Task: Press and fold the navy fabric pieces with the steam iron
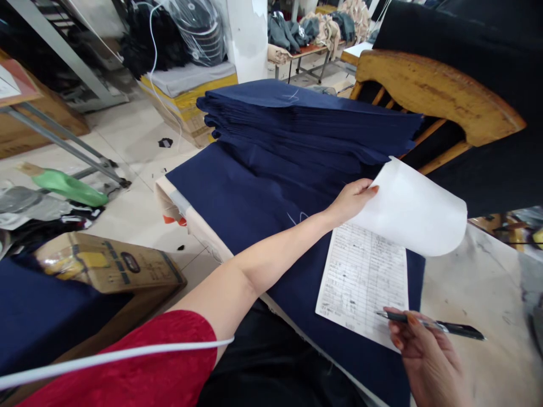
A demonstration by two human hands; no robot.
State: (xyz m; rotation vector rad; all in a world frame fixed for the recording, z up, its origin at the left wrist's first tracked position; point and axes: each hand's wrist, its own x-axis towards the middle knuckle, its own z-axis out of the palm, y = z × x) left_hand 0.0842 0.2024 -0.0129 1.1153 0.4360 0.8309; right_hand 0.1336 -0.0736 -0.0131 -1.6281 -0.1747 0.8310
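My left hand [352, 199] reaches across and pinches the corner of a white paper sheet [413, 209], lifted and curled back. Under it lies a lined sheet [360, 277] covered in handwriting, resting on navy blue fabric [237, 198]. My right hand [426, 350] holds a black pen [441, 326] at the lower edge of the lined sheet. A thick stack of folded navy fabric pieces [305, 118] sits just beyond the papers.
A wooden chair back [436, 90] stands behind the stack, draped with black cloth. The pale worktable surface [475, 294] lies to the right. A cardboard box [106, 263], a green object [70, 187] and scraps lie on the tiled floor at left.
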